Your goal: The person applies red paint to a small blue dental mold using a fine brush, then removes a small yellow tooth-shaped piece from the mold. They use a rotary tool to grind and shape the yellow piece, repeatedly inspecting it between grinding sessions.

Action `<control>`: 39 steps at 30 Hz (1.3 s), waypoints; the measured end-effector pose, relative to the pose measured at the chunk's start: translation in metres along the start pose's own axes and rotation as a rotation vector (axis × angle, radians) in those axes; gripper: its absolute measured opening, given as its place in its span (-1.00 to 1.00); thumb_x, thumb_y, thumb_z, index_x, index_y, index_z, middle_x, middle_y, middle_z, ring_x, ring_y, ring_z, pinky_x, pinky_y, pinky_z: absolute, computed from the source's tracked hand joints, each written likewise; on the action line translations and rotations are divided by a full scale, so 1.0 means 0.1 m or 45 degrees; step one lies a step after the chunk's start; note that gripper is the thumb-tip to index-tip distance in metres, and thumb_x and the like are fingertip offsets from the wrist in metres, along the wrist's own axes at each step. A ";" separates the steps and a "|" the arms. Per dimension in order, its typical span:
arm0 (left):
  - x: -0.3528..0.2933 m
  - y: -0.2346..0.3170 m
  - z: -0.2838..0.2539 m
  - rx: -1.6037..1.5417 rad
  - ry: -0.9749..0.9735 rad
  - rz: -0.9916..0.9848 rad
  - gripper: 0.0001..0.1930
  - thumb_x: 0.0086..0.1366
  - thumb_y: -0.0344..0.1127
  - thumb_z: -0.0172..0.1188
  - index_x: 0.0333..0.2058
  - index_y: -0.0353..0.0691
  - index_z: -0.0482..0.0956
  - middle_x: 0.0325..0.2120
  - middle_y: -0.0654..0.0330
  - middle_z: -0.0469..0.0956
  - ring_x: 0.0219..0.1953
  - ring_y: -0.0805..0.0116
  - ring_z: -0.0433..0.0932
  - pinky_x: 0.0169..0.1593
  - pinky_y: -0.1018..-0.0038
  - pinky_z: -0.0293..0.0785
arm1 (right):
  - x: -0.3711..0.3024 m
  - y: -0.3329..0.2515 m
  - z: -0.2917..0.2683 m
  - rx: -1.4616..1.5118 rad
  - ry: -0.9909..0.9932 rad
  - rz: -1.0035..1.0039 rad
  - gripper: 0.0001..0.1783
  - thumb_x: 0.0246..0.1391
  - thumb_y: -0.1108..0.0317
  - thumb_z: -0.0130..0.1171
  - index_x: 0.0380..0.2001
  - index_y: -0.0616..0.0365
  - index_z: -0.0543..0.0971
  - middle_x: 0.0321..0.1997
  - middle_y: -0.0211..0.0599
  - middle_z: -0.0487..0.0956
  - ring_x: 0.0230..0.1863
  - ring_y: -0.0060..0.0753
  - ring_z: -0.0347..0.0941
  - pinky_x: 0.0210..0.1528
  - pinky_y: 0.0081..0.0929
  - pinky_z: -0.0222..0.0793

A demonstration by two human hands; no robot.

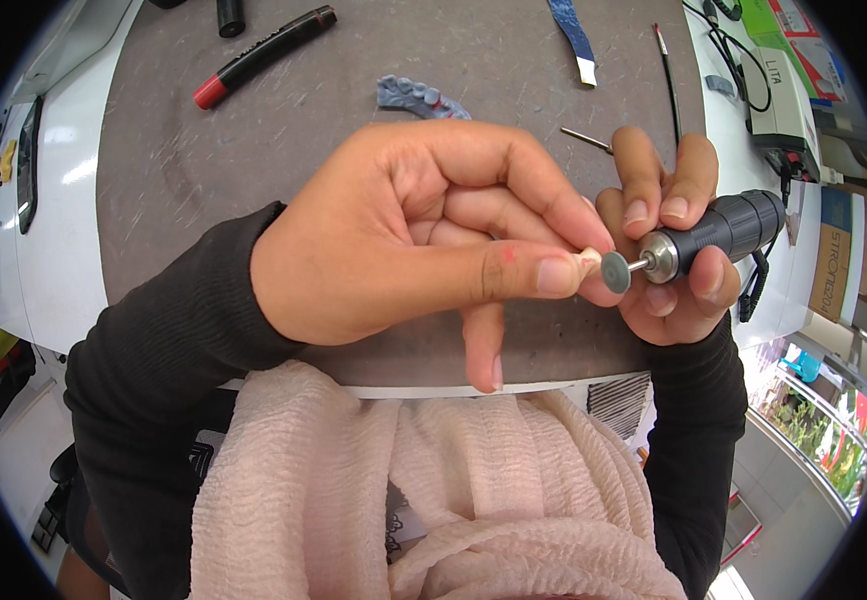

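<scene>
Scarf fabric (304, 440) in pale pink is hanging below and between the two hands, with dark sleeves (154, 310) running up from either side. Left hand (354, 235) is closing thumb and index fingertip on a small cream piece (591, 257), exposing only a narrow part of it, while one finger is pointing downward. Right hand (692, 190) is curling around a black rotary handpiece (739, 225), and the handpiece is presenting a grey-green disc (615, 272) directly beside the pinched piece; whether disc and piece are touching, or whether the disc is spinning, is not discernible. Judging by this arrangement, the operator is carrying out a grinding or trimming step. The next move is calling for a firm pinch, a steady disc angle, light contact and fingertips clear of the disc edge. Just beyond the left hand, a blue-grey dental model (414, 95) is resting on the brown work surface (184, 200). Beyond the right hand, a metal rod (584, 138) and a slim brush (668, 80) are lying. Farther out, a black marker (269, 55) with a red end is lying ahead of the left hand, and a blue strip (574, 38) is lying ahead of the right.
</scene>
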State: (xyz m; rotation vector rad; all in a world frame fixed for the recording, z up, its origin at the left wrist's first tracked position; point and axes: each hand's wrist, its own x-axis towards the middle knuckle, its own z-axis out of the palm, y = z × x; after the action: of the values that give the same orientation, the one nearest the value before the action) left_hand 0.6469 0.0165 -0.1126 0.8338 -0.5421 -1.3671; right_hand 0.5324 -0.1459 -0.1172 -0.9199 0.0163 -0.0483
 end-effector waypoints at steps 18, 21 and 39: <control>0.00 -0.01 0.01 0.006 -0.005 0.015 -0.86 0.12 -0.51 -0.01 -0.32 -0.42 0.33 -0.42 -0.16 0.50 -0.73 0.39 0.49 -0.70 0.63 0.44 | -0.01 -0.01 0.02 -0.027 0.036 0.013 -0.66 -0.22 0.26 0.28 -0.46 0.08 0.32 -0.38 -0.31 0.27 -0.68 -0.73 0.21 -0.64 -0.90 0.26; 0.00 -0.01 -0.01 0.012 -0.008 0.022 -0.86 0.12 -0.51 -0.01 -0.32 -0.42 0.32 -0.42 -0.16 0.50 -0.72 0.39 0.49 -0.70 0.63 0.44 | -0.01 0.01 0.01 -0.029 0.033 0.014 -0.65 -0.22 0.26 0.29 -0.46 0.08 0.32 -0.38 -0.31 0.28 -0.68 -0.73 0.21 -0.64 -0.89 0.26; 0.00 0.00 0.02 -0.029 0.043 -0.010 -0.87 0.10 -0.51 0.02 -0.35 -0.42 0.34 -0.44 -0.19 0.50 -0.72 0.38 0.49 -0.70 0.64 0.44 | -0.01 -0.01 -0.01 -0.025 0.032 0.004 -0.67 -0.20 0.28 0.26 -0.45 0.07 0.30 -0.38 -0.33 0.27 -0.67 -0.75 0.19 -0.57 -0.85 0.27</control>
State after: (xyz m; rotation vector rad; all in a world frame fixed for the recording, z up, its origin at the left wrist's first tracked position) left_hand 0.6451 0.0160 -0.1113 0.8395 -0.4968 -1.3618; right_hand 0.5313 -0.1469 -0.1167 -0.9390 0.0417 -0.0568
